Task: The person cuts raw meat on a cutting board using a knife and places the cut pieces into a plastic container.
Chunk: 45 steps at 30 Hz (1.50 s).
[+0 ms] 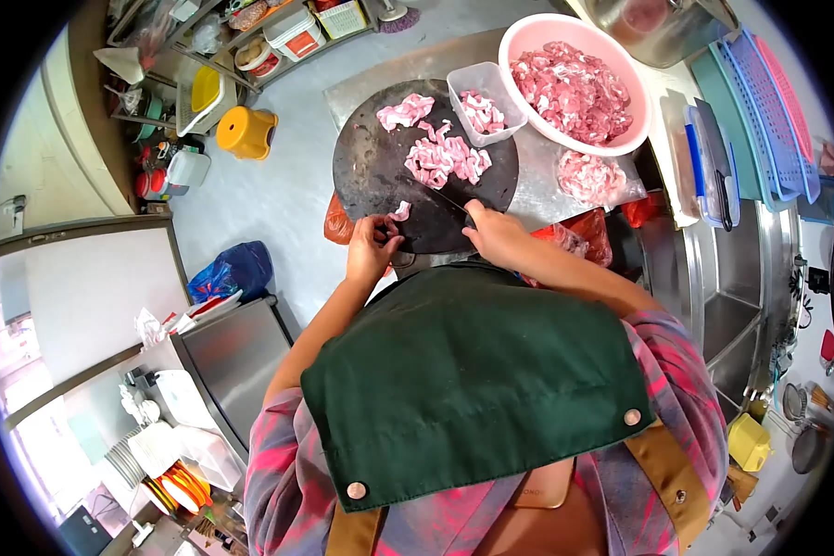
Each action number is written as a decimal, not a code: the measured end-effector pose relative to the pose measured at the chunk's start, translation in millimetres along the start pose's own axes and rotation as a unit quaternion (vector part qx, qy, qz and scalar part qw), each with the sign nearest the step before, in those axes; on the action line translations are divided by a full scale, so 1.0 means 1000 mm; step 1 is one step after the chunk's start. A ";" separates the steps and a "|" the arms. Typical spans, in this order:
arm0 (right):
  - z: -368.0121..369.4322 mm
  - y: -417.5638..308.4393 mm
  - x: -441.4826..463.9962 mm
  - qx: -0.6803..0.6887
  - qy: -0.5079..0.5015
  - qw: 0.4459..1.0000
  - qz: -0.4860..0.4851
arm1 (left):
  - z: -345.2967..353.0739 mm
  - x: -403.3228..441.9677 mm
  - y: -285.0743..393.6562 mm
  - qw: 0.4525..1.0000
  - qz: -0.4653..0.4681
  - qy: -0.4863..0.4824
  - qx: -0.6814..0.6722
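Note:
A round dark chopping board (366,153) lies in front of me. My right hand (493,233) grips a knife (449,199) by its handle, which is mostly hidden; the thin blade points left over the board. At the board's near left edge is my left hand (372,246), fingers curled together. A small strip of pink meat (401,211) lies just beyond its fingertips; whether they pinch anything is hidden. Farther up the board are a pile of cut meat (443,157) and a smaller heap of meat (405,111).
A clear plastic container (512,119) with meat rests at the board's far right. Beside it is a pink basin (644,116) full of meat. Bagged meat (591,178) lies on the metal table (542,190). A yellow stool (246,132) stands on the floor leftward.

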State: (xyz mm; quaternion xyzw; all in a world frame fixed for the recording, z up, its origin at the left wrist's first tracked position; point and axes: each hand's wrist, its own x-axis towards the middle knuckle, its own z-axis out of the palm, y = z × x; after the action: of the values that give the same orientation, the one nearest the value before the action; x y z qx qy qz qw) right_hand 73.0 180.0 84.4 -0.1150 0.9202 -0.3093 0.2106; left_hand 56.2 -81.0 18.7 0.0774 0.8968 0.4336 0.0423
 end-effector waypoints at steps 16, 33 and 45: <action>0.031 -0.035 0.027 0.024 -0.039 0.998 -0.040 | 0.007 0.014 -0.011 0.999 0.042 -0.011 0.028; 0.064 0.045 -0.060 0.589 0.299 0.720 0.212 | 0.040 0.124 0.017 0.956 0.269 -0.108 0.035; 0.082 -0.009 0.008 0.634 0.189 0.706 0.252 | 0.062 0.139 0.058 0.926 0.351 -0.133 0.031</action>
State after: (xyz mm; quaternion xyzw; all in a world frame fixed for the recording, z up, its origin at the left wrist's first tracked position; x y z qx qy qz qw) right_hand 104.8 127.4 28.1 0.3428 0.5226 -0.7705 0.1254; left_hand -66.0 26.5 25.0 0.4453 0.8115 0.3783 0.0043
